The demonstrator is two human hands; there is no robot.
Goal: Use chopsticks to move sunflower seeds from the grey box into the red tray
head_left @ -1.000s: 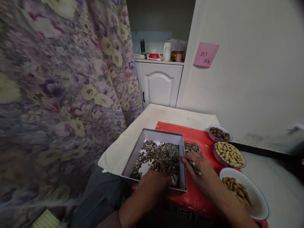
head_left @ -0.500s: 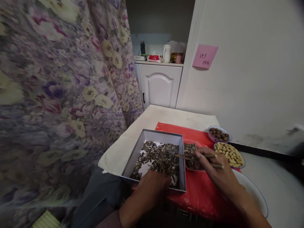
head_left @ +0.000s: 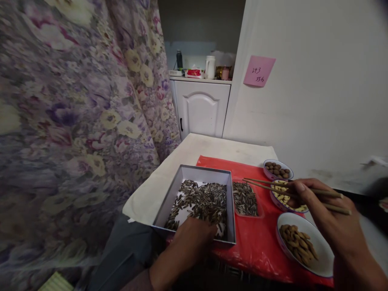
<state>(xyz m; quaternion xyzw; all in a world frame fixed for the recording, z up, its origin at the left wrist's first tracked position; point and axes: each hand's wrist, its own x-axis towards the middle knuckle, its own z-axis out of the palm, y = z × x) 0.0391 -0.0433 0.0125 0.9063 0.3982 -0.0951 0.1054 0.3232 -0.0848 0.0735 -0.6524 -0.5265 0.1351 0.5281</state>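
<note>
My right hand [head_left: 327, 214] is closed on a pair of chopsticks [head_left: 269, 186], held above the bowls at the right. Their thin tips point left over the far edge of a clear plastic container [head_left: 261, 214] filled with striped sunflower seeds [head_left: 245, 199]; whether they pinch anything is too small to tell. Beside it stands a grey-white open box [head_left: 160, 210] with more sunflower seeds [head_left: 209, 196] spread over its floor. My left hand [head_left: 197, 234] reaches over the box's near wall, fingers curled down at the seeds, their tips hidden.
Down the right side stand a bowl of round brown nuts [head_left: 277, 169], a bowl of peanuts [head_left: 280, 198] and a larger bowl of brown, elongated nuts [head_left: 297, 242]. Red plastic sheeting [head_left: 251, 246] lies on the cream tablecloth [head_left: 169, 173]. A floral curtain [head_left: 91, 133] hangs left.
My right hand has drawn the chopsticks out of the box and swung right and up, past the plastic container to over the bowls. My left hand has stayed at the box.
</note>
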